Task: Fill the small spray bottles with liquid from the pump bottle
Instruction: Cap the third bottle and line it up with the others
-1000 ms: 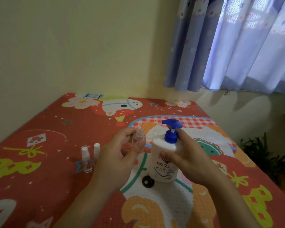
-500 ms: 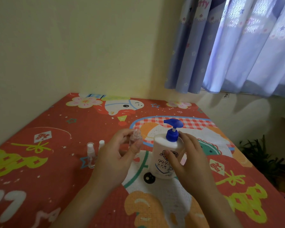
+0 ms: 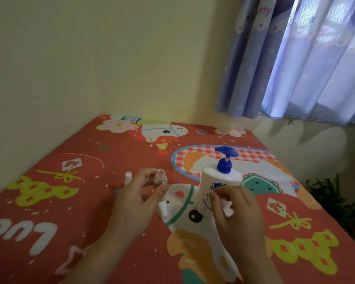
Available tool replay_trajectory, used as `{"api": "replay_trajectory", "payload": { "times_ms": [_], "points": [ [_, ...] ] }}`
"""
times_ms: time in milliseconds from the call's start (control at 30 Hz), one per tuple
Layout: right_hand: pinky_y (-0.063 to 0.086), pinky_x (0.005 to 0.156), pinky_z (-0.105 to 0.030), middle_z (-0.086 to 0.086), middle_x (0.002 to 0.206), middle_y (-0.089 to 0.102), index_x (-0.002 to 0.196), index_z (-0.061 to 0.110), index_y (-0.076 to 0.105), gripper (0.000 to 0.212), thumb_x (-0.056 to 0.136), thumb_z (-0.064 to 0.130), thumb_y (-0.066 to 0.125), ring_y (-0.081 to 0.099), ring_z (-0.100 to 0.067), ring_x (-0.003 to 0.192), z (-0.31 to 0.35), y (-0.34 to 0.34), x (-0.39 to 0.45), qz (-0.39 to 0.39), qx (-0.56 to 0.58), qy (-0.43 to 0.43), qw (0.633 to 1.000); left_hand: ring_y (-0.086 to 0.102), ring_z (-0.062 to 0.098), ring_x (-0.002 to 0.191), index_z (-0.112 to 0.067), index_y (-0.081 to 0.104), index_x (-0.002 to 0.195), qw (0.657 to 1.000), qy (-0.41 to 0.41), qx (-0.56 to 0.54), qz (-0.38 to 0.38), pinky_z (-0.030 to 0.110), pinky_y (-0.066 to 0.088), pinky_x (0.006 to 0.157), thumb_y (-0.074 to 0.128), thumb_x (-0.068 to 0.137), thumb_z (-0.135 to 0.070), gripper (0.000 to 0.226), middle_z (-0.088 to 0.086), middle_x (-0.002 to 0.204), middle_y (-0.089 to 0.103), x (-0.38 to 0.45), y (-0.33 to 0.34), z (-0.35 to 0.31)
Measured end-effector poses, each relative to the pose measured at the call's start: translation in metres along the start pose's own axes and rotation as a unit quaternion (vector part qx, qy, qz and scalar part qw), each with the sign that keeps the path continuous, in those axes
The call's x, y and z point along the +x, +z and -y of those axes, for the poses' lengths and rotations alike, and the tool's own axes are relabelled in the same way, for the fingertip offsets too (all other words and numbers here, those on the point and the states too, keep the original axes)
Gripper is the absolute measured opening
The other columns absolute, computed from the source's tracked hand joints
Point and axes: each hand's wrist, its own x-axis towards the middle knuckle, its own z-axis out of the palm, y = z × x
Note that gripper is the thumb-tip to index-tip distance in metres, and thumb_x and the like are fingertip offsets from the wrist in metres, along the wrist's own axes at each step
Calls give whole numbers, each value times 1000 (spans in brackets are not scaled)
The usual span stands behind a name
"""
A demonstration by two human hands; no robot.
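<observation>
Fig. A person seated before a red cartoon-print mat point(image 3: 49, 201) prepares to fill a small spray bottle. The left hand point(image 3: 137, 201) pinches a clear, uncapped spray bottle point(image 3: 160, 180) between thumb and fingers, holding it upright with its open mouth uppermost, presumably so that liquid can be received without spilling. The white pump bottle point(image 3: 217, 185) stands upright on the mat just right of it, its blue pump head point(image 3: 225, 154) raised and its spout turned toward the left, the side on which the small bottle is held. The right hand point(image 3: 236, 212) hovers in front of the pump bottle's lower body, fingers loosely curled; whether it touches the bottle or grips anything cannot be told. A second small spray bottle point(image 3: 128, 177) stands behind the left hand, partly hidden. A small white part point(image 3: 163, 210), probably the removed sprayer, lies on the mat between the hands. Filling appears not yet begun.
</observation>
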Motion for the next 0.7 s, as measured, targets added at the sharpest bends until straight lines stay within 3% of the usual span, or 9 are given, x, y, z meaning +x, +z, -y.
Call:
{"api": "replay_trajectory", "payload": {
  "times_ms": [133,267,467,600,700],
  "points": [
    [42,62,-13,11,80,63,87,19,68,8,84,14,74,54,-6,72,10,15,-10,57,23,-12,998,65,-10,98,-52,61,99,1000,6,24,0,5,46,79,72,88,-19,36,-27,101,70,-5,-8,3],
    [49,65,-21,6,84,69,92,18,72,7,87,17,68,60,-10,75,20,34,-16,83,25,-36,996,67,-6,96,-40,63,107,999,-3,44,-11,26,55,85,72,88,-23,27,-26,101,71,-9,-16,9],
    [54,61,-28,4,86,72,100,18,74,18,83,12,70,67,-15,74,38,55,-18,138,-6,-34,990,68,-5,98,-38,63,111,999,-6,43,-22,33,58,88,74,87,-20,32,-27,105,70,-12,-22,14],
    [50,83,-28,7,111,65,119,22,63,29,95,35,53,59,-15,98,44,68,-17,204,-31,-1,978,69,-3,98,-37,64,111,998,-8,47,-33,34,58,90,76,84,-19,34,-24,105,72,-14,-22,21],
    [50,83,-29,5,115,61,116,22,61,35,94,46,47,58,-15,99,47,80,-20,222,-49,13,974,69,-4,97,-41,63,108,998,-9,47,-37,31,57,88,77,84,-19,35,-23,103,72,-15,-22,26]
  ]
}}
